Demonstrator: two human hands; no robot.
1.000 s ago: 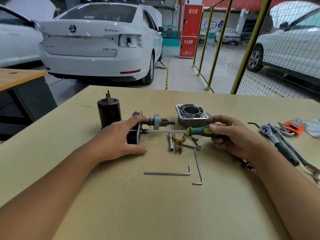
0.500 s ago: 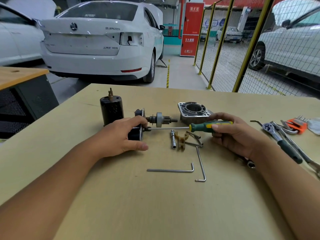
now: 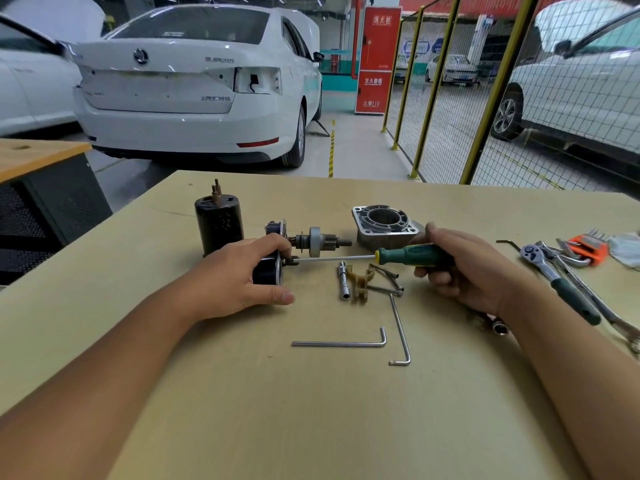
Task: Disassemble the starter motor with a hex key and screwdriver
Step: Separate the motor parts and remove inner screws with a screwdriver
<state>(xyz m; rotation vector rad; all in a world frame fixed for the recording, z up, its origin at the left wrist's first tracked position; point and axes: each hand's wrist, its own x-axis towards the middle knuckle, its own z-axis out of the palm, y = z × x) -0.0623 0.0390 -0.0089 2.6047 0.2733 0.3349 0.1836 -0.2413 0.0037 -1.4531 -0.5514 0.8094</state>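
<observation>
My left hand (image 3: pixel 239 275) grips the black starter motor body (image 3: pixel 268 271), which lies on its side on the table. Its pinion shaft (image 3: pixel 317 241) sticks out to the right. My right hand (image 3: pixel 460 268) holds the green-handled screwdriver (image 3: pixel 407 255) level, and the tip of its shaft meets a fitting on the motor's end plate. A black cylindrical housing (image 3: pixel 218 223) stands upright behind my left hand. The aluminium nose housing (image 3: pixel 384 226) sits behind the screwdriver. Two hex keys (image 3: pixel 346 342) (image 3: pixel 400 332) lie in front.
A small socket (image 3: pixel 344 280), a tan plastic fork (image 3: pixel 360 284) and loose bolts (image 3: pixel 388 282) lie under the screwdriver shaft. At the right are a ratchet wrench (image 3: pixel 561 282), spanners and an orange hex key set (image 3: pixel 588 249). A socket (image 3: pixel 498 328) lies by my right wrist. Cars and a fence stand beyond the table (image 3: pixel 311 410).
The view shifted slightly. My right hand has turned a little round the screwdriver handle; the tip stays on the motor and my left hand keeps its grip.
</observation>
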